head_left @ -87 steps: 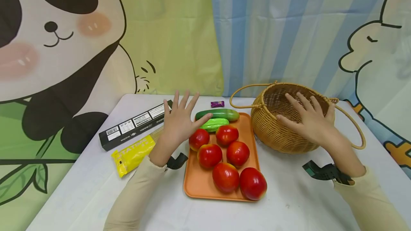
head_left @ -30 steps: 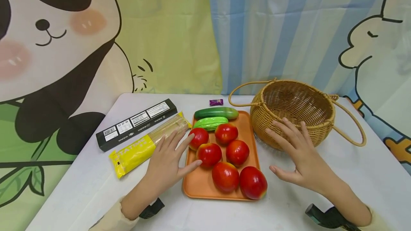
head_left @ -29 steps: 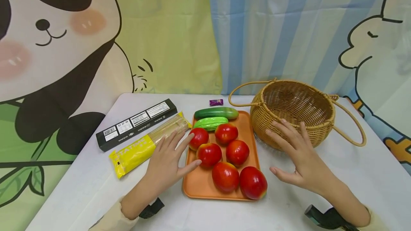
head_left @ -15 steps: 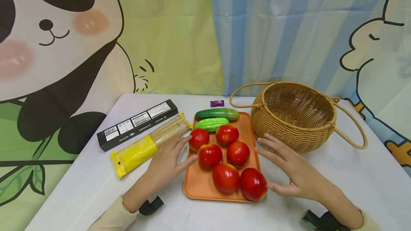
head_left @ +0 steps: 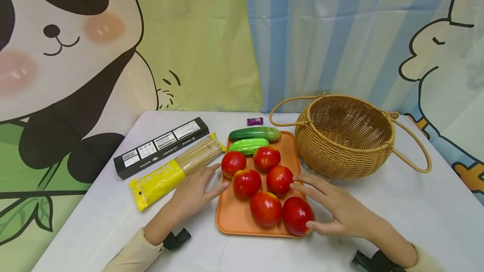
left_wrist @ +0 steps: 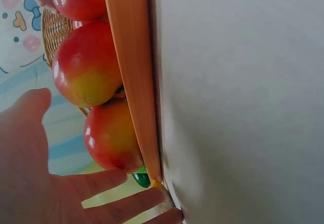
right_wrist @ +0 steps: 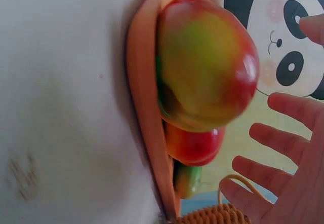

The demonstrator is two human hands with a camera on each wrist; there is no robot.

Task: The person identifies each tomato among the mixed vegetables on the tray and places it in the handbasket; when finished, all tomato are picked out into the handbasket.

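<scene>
An orange tray (head_left: 232, 221) holds several glossy red fruits (head_left: 266, 209) with yellow-green patches, plus a dark green cucumber (head_left: 255, 133) and a bright green ridged vegetable (head_left: 248, 146) at its far end. My left hand (head_left: 193, 194), fingers spread, is at the tray's left side, its fingertips close to the nearest fruits. From the right, my right hand (head_left: 336, 207) reaches over the tray edge. Its thumb overlaps the front right fruit (head_left: 298, 215) in the head view, while the fingertips come up to another fruit (head_left: 280, 180). Neither hand grips anything.
Right of the tray stands a wicker basket (head_left: 340, 158) with its handles folded outward. On the left lie a yellow pack of dried noodles (head_left: 159, 181) and a long black box (head_left: 160, 148). A small purple wrapped sweet (head_left: 255, 121) lies behind the tray.
Both hands were raised with spread fingers, then came down toward the tray. My right hand moved from in front of the basket leftward to the fruits. The objects stayed put.
</scene>
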